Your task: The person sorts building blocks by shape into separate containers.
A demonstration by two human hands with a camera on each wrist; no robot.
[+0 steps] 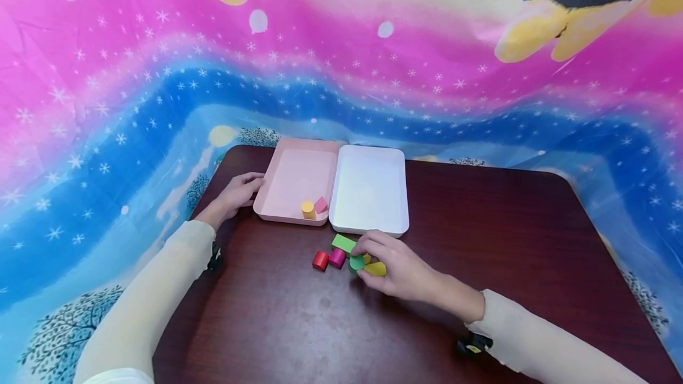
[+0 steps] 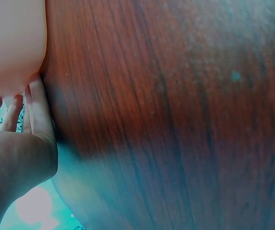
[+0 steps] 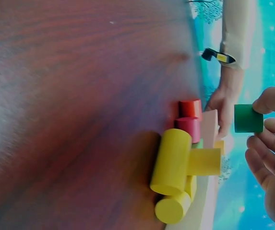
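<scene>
My right hand pinches a green cylinder between thumb and fingertips, held above the table. Close by it are several yellow blocks, a long green block, a magenta block and a red block, partly hidden by the hand in the head view. At the pink tray, my left hand rests its fingers against the left side; in the left wrist view the hand touches the tray wall with its fingers loosely extended.
A white tray stands against the right side of the pink one. Inside the pink tray, near its front right corner, lie a yellow-orange cylinder and a pink block. A printed cloth hangs behind the dark wooden table.
</scene>
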